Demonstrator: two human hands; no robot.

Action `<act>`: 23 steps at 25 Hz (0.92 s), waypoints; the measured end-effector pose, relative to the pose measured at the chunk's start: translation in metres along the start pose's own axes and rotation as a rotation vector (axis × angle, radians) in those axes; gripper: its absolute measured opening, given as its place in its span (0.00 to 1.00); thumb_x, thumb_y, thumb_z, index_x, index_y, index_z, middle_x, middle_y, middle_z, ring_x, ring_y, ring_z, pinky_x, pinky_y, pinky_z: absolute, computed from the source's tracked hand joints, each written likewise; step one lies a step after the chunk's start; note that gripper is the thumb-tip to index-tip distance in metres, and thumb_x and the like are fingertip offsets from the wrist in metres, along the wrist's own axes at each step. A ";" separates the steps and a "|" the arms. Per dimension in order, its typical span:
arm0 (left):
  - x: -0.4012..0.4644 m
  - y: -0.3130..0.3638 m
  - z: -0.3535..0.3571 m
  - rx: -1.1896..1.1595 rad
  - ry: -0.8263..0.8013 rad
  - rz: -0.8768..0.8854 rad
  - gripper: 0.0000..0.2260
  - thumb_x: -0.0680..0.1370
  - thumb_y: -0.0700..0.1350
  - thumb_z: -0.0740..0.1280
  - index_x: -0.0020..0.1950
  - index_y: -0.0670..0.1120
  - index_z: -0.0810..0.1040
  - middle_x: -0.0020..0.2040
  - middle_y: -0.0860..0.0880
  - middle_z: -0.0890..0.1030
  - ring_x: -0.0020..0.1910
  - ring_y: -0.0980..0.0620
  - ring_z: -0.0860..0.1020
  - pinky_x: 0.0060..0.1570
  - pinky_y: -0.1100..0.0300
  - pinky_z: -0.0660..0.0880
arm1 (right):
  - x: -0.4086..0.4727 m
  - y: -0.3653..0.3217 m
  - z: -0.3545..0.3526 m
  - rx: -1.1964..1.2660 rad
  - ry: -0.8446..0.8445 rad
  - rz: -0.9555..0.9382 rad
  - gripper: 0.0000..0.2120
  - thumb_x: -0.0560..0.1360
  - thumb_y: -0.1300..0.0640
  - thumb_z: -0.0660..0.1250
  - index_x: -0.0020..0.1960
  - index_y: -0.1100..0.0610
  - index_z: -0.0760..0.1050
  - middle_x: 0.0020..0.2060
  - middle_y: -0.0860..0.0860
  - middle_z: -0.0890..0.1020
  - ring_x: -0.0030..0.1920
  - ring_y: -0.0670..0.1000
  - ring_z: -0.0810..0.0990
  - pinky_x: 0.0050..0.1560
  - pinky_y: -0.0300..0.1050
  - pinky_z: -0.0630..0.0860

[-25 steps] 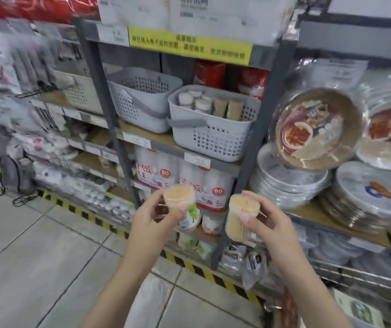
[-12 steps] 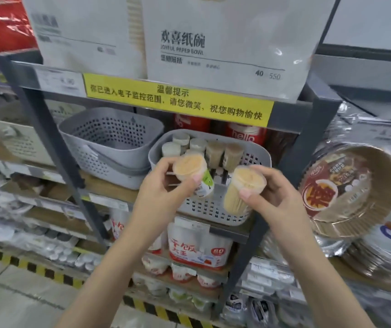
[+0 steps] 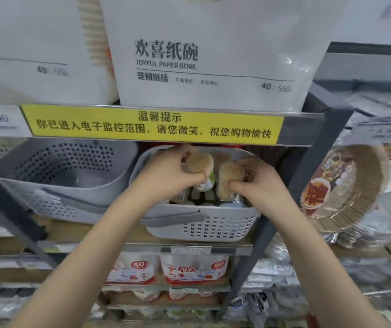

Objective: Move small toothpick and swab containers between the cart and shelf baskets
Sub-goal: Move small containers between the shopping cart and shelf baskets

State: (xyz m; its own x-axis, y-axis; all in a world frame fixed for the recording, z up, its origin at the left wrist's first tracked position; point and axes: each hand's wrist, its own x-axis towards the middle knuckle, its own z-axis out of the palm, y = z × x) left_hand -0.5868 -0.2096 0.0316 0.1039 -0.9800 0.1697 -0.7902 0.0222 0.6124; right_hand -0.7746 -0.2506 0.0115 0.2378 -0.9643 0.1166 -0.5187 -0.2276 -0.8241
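While both hands hung over the right basket [image 3: 204,229], I counted this delivery as nearly finished. My left hand [image 3: 168,176] gripped one tub [image 3: 199,163] by its top, and my right hand [image 3: 258,183] pinched a second tub [image 3: 227,183]; both sat above the tubs already standing inside, not yet let go. Setting them down and releasing was what remained. The left basket [image 3: 54,185] looked bare as far as I could see. No cart was in view.
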 end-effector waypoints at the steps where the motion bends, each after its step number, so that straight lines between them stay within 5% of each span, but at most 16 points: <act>1: 0.006 -0.001 0.000 0.070 -0.043 0.011 0.19 0.68 0.61 0.69 0.55 0.56 0.75 0.49 0.58 0.80 0.45 0.57 0.77 0.43 0.58 0.75 | 0.004 0.001 0.003 -0.023 -0.025 0.028 0.15 0.67 0.62 0.73 0.49 0.49 0.74 0.43 0.43 0.78 0.46 0.45 0.76 0.39 0.34 0.70; 8: 0.033 -0.014 0.017 0.313 -0.158 0.159 0.19 0.66 0.54 0.73 0.54 0.52 0.78 0.54 0.53 0.77 0.52 0.51 0.74 0.50 0.55 0.71 | 0.029 0.009 0.013 -0.168 -0.074 0.157 0.18 0.65 0.60 0.75 0.54 0.57 0.76 0.49 0.52 0.78 0.49 0.52 0.77 0.44 0.45 0.72; 12: 0.040 -0.020 0.027 0.359 -0.117 0.206 0.18 0.67 0.53 0.72 0.55 0.50 0.77 0.56 0.51 0.76 0.57 0.48 0.72 0.53 0.54 0.69 | 0.037 0.008 0.018 -0.239 -0.139 0.186 0.12 0.66 0.59 0.74 0.41 0.53 0.71 0.38 0.48 0.73 0.43 0.52 0.73 0.33 0.42 0.66; 14: 0.042 -0.024 0.032 0.369 -0.122 0.205 0.20 0.68 0.53 0.72 0.58 0.49 0.75 0.58 0.51 0.76 0.59 0.48 0.72 0.54 0.54 0.69 | 0.041 0.009 0.020 -0.302 -0.148 0.182 0.12 0.67 0.58 0.74 0.47 0.54 0.73 0.43 0.49 0.74 0.45 0.51 0.73 0.32 0.41 0.64; 17: 0.044 -0.029 0.036 0.370 -0.119 0.204 0.21 0.69 0.53 0.72 0.58 0.49 0.72 0.59 0.51 0.76 0.58 0.49 0.72 0.54 0.53 0.70 | 0.045 0.010 0.022 -0.324 -0.125 0.201 0.26 0.68 0.57 0.74 0.64 0.59 0.71 0.53 0.53 0.76 0.48 0.51 0.72 0.35 0.40 0.65; 23: 0.043 -0.032 0.034 0.390 -0.110 0.216 0.22 0.68 0.56 0.72 0.58 0.50 0.73 0.58 0.52 0.75 0.58 0.49 0.71 0.53 0.54 0.69 | 0.044 0.016 0.025 -0.350 -0.105 0.202 0.27 0.66 0.58 0.75 0.63 0.57 0.70 0.50 0.50 0.74 0.48 0.51 0.73 0.30 0.37 0.63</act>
State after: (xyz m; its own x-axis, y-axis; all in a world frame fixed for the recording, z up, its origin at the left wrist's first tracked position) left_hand -0.5774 -0.2594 -0.0072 -0.1368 -0.9767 0.1656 -0.9571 0.1734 0.2323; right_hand -0.7519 -0.2936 -0.0099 0.1757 -0.9793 -0.1007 -0.8070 -0.0847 -0.5845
